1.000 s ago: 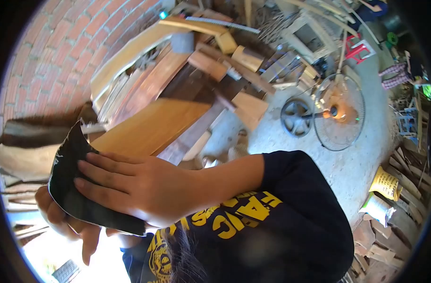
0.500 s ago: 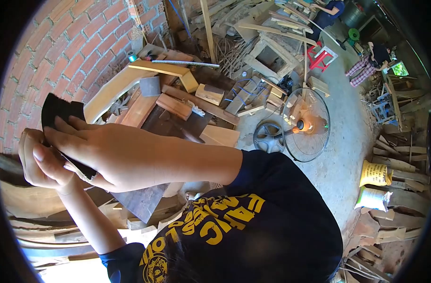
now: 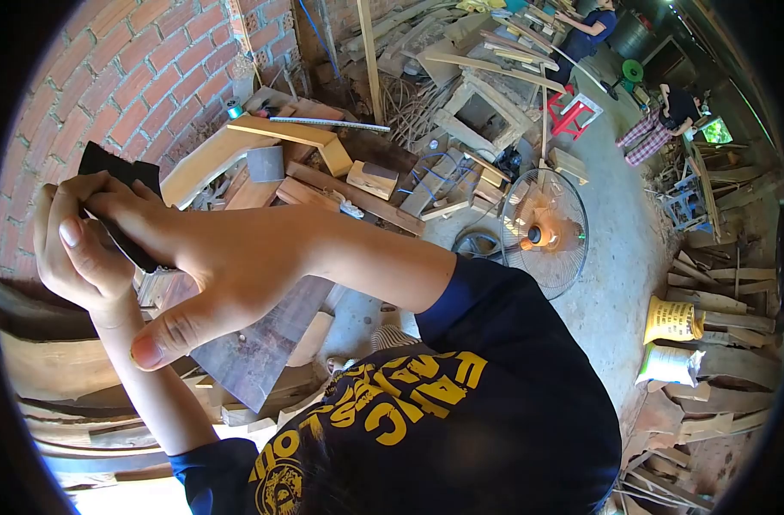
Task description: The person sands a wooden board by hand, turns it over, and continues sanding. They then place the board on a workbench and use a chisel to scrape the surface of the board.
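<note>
A dark, bent sheet with a rough, ragged edge, apparently black sandpaper (image 3: 121, 167), is held up at the left side of the view. My left hand (image 3: 78, 249) is closed around its near side with curled fingers. From the right, my right hand (image 3: 211, 249) reaches across, its fingers bent against the sheet and its thumb stretched out apart from it. The two hands meet and overlap at the sheet. Whether something else sits inside the sheet is hidden by the fingers.
Below the hands lies a dark board (image 3: 254, 360). Wood blocks (image 3: 373, 178) and planks cover the bench near a brick wall (image 3: 134, 77). A standing fan (image 3: 542, 236), a red stool (image 3: 568, 116), sacks (image 3: 673, 319) and stacked timber surround the floor. Two people stand farther back.
My right thumb has swung away from the sheet and now points down. The sheet has shifted slightly lower, and my left fingers have come up over it.
</note>
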Demonstrator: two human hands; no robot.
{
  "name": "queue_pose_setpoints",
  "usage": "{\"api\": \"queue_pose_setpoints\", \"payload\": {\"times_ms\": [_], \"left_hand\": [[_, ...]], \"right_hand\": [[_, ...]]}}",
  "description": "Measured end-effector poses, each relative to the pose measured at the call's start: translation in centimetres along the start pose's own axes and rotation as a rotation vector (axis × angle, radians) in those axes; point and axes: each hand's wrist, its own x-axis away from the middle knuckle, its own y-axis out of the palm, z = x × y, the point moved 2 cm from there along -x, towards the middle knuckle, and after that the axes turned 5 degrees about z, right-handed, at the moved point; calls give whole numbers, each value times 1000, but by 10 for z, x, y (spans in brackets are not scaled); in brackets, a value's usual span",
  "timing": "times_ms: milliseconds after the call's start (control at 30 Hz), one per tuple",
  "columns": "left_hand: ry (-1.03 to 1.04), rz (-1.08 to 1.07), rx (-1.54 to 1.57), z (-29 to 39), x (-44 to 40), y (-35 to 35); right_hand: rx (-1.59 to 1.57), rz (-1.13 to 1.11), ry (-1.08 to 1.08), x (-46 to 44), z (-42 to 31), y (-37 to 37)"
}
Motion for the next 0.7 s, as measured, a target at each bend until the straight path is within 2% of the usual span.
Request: {"api": "queue_pose_setpoints", "payload": {"times_ms": [67, 133, 367, 467, 533, 567, 633, 700], "left_hand": [[-1, 18, -14, 1, -1, 1], [-33, 0, -23, -1, -1, 2], [-34, -5, -30, -9, 1, 4], [-38, 40, -16, -7, 0, 4], [-16, 13, -40, -9, 1, 2], [-16, 12, -42, -9, 2, 1], [-32, 6, -39, -10, 3, 0], [35, 32, -69, -16, 4, 2]], "right_hand": [[38, 9, -72, -1, 7, 3], [221, 10, -187, -1, 6, 5], [212, -45, -143, 0, 1, 1], [228, -7, -198, 3, -2, 0], [-200, 19, 120, 4, 4, -2], [-201, 19, 120, 4, 7, 0], [-983, 46, 52, 3, 13, 4], [-1088, 84, 62, 1, 14, 1]]}}
